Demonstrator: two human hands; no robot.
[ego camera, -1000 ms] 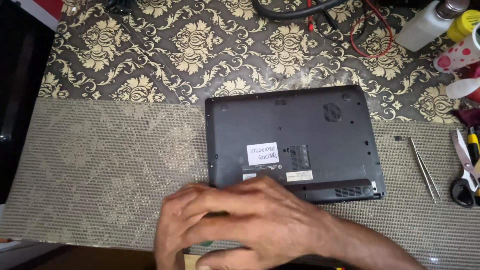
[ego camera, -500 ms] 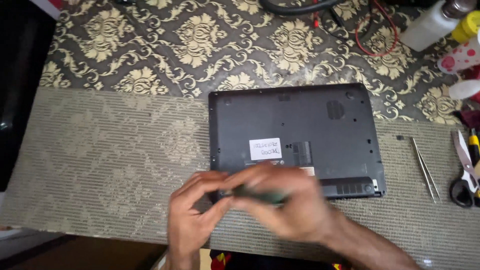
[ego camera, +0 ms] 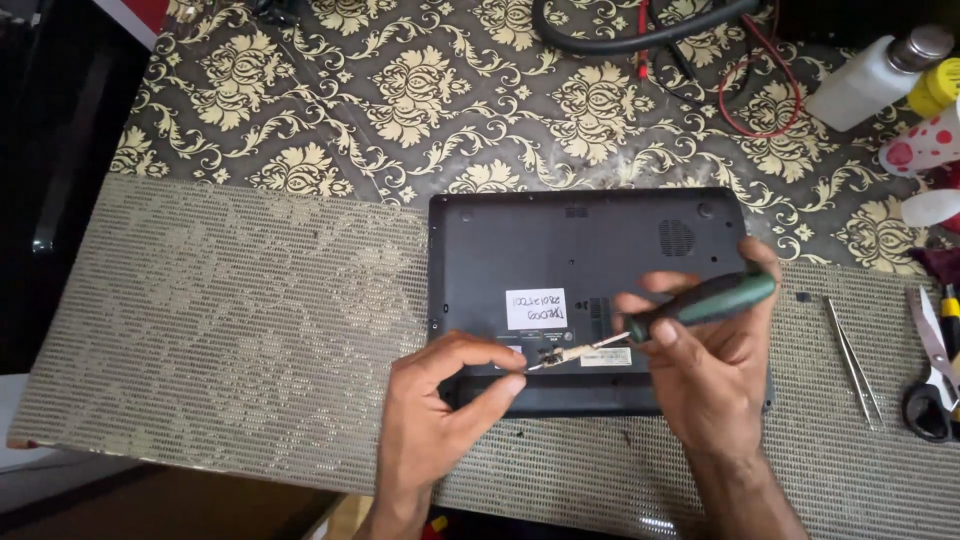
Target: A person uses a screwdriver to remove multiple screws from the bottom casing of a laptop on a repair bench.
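Hands parted, right hand (ego camera: 715, 350) now raising green screwdriver (ego camera: 690, 305), tip at laptop (ego camera: 590, 250)

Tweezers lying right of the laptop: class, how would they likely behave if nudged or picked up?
The tweezers look thin and metallic, so probably light and slippery. Lying flat on the woven mat, they would likely slide, not roll. Their fine tips may bend easily.

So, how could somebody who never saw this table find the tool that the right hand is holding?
Look at the dark laptop lying bottom-up in the middle of the table. Over its near right part, the right hand holds a screwdriver with a dark green handle and a thin metal shaft, whose tip the left hand touches. Unlike the bare-metal tweezers and scissors lying to the right, it is held.
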